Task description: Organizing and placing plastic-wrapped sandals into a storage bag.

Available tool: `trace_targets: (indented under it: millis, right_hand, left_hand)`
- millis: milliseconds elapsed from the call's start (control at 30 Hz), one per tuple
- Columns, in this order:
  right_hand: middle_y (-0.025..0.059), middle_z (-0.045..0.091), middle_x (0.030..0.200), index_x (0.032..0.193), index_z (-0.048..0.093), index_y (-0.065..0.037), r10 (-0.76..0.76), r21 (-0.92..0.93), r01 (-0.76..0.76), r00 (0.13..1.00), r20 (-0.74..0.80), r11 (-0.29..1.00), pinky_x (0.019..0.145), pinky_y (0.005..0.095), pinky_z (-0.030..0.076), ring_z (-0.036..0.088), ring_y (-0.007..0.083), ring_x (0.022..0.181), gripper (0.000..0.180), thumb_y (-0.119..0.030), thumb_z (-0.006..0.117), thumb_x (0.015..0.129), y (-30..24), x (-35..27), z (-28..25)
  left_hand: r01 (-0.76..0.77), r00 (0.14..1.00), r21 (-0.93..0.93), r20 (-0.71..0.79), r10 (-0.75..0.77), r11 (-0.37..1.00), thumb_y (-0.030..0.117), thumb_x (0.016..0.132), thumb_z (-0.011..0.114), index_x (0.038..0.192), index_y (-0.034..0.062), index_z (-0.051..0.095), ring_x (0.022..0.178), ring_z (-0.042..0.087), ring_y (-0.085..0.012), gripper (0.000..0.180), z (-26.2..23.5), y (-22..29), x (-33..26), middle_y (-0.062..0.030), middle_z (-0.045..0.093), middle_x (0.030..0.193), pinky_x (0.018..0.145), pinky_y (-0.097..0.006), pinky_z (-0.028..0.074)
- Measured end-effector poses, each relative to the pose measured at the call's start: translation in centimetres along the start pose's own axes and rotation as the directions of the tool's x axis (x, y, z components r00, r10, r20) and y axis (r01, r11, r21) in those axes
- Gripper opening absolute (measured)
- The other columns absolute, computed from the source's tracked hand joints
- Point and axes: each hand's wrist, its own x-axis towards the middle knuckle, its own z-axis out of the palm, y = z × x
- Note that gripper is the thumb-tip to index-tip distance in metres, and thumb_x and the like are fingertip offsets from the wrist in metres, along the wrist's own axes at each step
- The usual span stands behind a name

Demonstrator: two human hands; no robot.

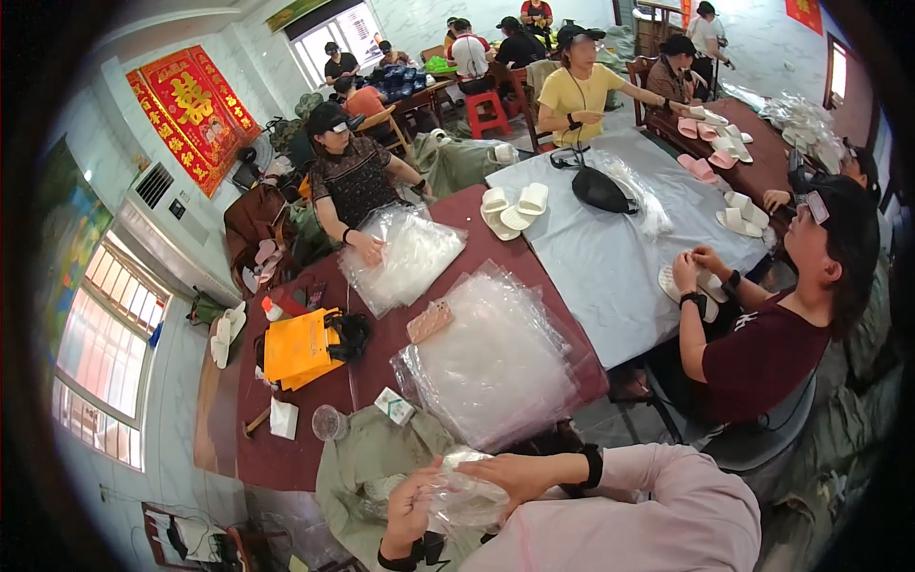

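Low in the head view, a crumpled clear plastic bag [469,499] is between my two hands. My left hand [412,498] closes on its left side, fingers bent. From the right, my right hand [519,474] reaches over the bag's top and grips it; what is inside, if anything, I cannot make out. Beneath lies a grey-green cloth or sack [357,458]. Just beyond my hands, a large stack of flat clear bags [496,367] covers the table, with a pink phone-like case [430,321] on it. A small white-and-green box [394,406] sits beside the stack.
On the dark red table [319,386] are a yellow bag [297,349], a clear cup [330,423] and more plastic bags [405,250]. A grey-covered table [610,276] bears white slippers [517,212] and a black pouch [602,191]. Several people sit around, one close at right [762,357].
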Motion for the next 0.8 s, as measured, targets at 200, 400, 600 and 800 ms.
trace_targets:
  millis: [200, 400, 600, 800]
  right_hand:
    - [0.0192, 0.054, 0.105, 0.116, 0.043, -0.005, -0.071, -0.234, 0.037, 0.988, -0.138, 0.972, 0.077, 0.0418, 0.046, 0.054, 0.0366, 0.098, 0.045, -0.022, 0.062, 0.079, 2.4, 1.1, 2.5]
    - [0.0187, 0.057, 0.076, 0.108, 0.049, -0.009, 0.126, -0.167, -0.147, 0.983, -0.131, 0.975, 0.066, 0.0448, 0.046, 0.058, 0.039, 0.076, 0.029, -0.027, 0.053, 0.085, 1.7, 2.4, 0.6]
    - [0.0223, 0.04, 0.13, 0.135, 0.03, -0.001, 0.305, 0.071, -0.326, 0.929, 0.211, 0.943, 0.098, 0.0381, 0.034, 0.04, 0.0356, 0.12, 0.078, -0.04, 0.067, 0.078, 0.7, 1.2, -1.2]
    - [0.0289, 0.022, 0.14, 0.141, -0.009, -0.003, 0.017, 0.313, -0.044, 0.996, 0.087, 0.949, 0.104, 0.038, 0.026, 0.028, 0.0383, 0.128, 0.117, -0.035, 0.076, 0.068, 0.1, 0.4, 2.7]
  left_hand:
    - [0.029, 0.999, 0.096, -0.024, -0.027, 0.995, 0.015, 0.088, 0.045, 0.091, -0.0029, 0.057, 0.093, 0.057, -0.0264, 0.022, -0.8, 0.5, -1.9, -0.0141, 0.063, 0.086, 0.101, -0.047, 0.032]
    - [-0.074, 0.984, 0.148, -0.15, 0.096, 0.986, 0.005, 0.084, 0.047, 0.092, -0.004, 0.058, 0.084, 0.058, -0.0213, 0.016, -1.6, 0.3, -3.1, -0.0125, 0.061, 0.087, 0.079, -0.033, 0.045]
    - [0.237, 0.934, -0.103, -0.248, -0.255, 0.966, 0.01, 0.089, 0.044, 0.092, -0.0035, 0.054, 0.061, 0.058, -0.0183, 0.017, -2.7, -1.1, -4.4, -0.0123, 0.059, 0.073, 0.05, -0.029, 0.047]
    - [0.249, 0.932, -0.4, -0.147, -0.33, 0.882, 0.002, 0.088, 0.04, 0.095, -0.007, 0.053, 0.075, 0.063, -0.0212, 0.018, 0.2, -0.6, -3.8, -0.0141, 0.061, 0.089, 0.062, -0.032, 0.052]
